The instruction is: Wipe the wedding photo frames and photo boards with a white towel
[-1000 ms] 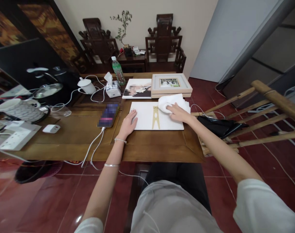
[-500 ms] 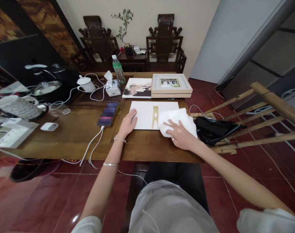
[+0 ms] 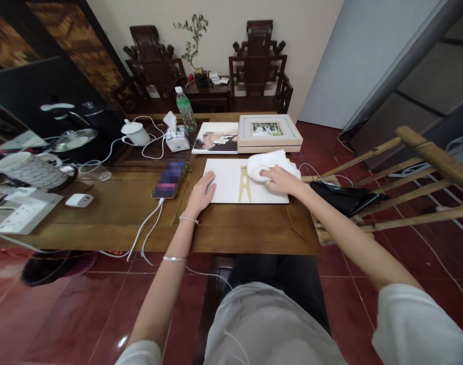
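A white board (image 3: pixel 227 185) with a gold tower motif lies flat on the wooden table (image 3: pixel 140 213). My left hand (image 3: pixel 201 193) rests flat on its left edge, fingers spread. My right hand (image 3: pixel 279 180) presses a crumpled white cloth (image 3: pixel 267 163) onto the board's far right corner, fingers curled over the cloth.
Behind the board lie a photo print (image 3: pixel 216 138) and a framed picture (image 3: pixel 269 133). A phone (image 3: pixel 169 180) on a white cable, a tissue box (image 3: pixel 177 137), a green bottle (image 3: pixel 185 109), a white cup (image 3: pixel 135 133) and power strips sit left. A bamboo chair (image 3: pixel 398 187) with a black bag (image 3: pixel 345 197) stands right.
My right hand dragged the cloth from the board's far right corner down to its near right edge, then back up to the far corner. The left hand stayed put.
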A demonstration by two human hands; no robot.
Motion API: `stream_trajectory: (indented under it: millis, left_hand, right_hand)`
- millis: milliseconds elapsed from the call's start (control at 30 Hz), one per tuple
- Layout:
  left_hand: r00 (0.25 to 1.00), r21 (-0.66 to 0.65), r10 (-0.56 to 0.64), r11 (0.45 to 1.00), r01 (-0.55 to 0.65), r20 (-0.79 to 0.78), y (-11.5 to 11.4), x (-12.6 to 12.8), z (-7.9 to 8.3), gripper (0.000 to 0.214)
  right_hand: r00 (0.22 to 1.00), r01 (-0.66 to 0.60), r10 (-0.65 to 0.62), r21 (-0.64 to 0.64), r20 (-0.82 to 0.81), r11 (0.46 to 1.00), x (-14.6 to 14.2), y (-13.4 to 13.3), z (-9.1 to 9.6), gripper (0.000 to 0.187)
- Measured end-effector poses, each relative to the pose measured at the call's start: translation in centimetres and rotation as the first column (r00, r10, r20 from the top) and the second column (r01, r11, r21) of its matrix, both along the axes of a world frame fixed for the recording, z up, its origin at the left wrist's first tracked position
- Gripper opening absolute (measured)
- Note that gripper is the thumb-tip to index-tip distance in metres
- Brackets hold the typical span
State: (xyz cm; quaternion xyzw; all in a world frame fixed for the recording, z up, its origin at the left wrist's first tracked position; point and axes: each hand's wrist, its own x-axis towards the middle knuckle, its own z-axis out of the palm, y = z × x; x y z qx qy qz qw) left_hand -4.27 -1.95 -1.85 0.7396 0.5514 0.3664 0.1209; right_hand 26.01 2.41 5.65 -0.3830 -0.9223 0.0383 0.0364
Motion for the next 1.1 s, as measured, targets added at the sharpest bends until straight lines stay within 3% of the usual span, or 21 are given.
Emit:
stream_trajectory:
  millis: [167, 300, 433, 633, 767, 867, 1100]
  left_hand:
    - [1.0, 0.004, -0.004, 1.0, 0.004, 0.007, 0.0, 0.0, 0.1, 0.039]
    - [1.0, 0.003, -0.007, 1.0, 0.007, 0.013, 0.0, 0.0, 0.0, 0.038]
    - [1.0, -0.001, -0.004, 1.0, 0.005, 0.018, 0.0, 0.1, 0.0, 0.039]
    - [1.0, -0.009, -0.006, 1.0, 0.006, 0.019, -0.1, 0.2, 0.1, 0.04]
    - [1.0, -0.005, -0.006, 1.0, 0.006, 0.018, -0.1, 0.2, 0.1, 0.041]
    - [1.0, -0.005, -0.005, 1.0, 0.005, 0.023, -0.1, 0.2, 0.1, 0.04]
    - [1.0, -0.003, 0.001, 1.0, -0.001, 0.03, 0.0, 0.2, 0.1, 0.039]
  right_hand:
    - [0.992, 0.122, -0.122, -0.004, -0.036, 0.992, -0.3, 3.6, 1.1, 0.034]
    - [0.99, 0.129, -0.131, -0.023, -0.062, 0.991, -0.1, 3.1, 1.2, 0.032]
    - [0.996, 0.087, -0.087, -0.006, -0.011, 0.996, 0.7, -0.5, 0.6, 0.032]
    - [0.996, -0.09, 0.09, -0.064, 0.001, 0.994, 1.6, -8.8, 1.6, 0.024]
    - [0.993, -0.114, 0.118, -0.129, 0.025, 0.985, 1.6, -10.9, 2.5, 0.022]
    - [0.998, -0.044, 0.051, -0.123, 0.049, 0.991, 1.6, -9.1, 2.3, 0.023]
    - [0.996, 0.043, -0.049, -0.081, -0.071, 0.996, 0.2, -0.5, 1.3, 0.029]
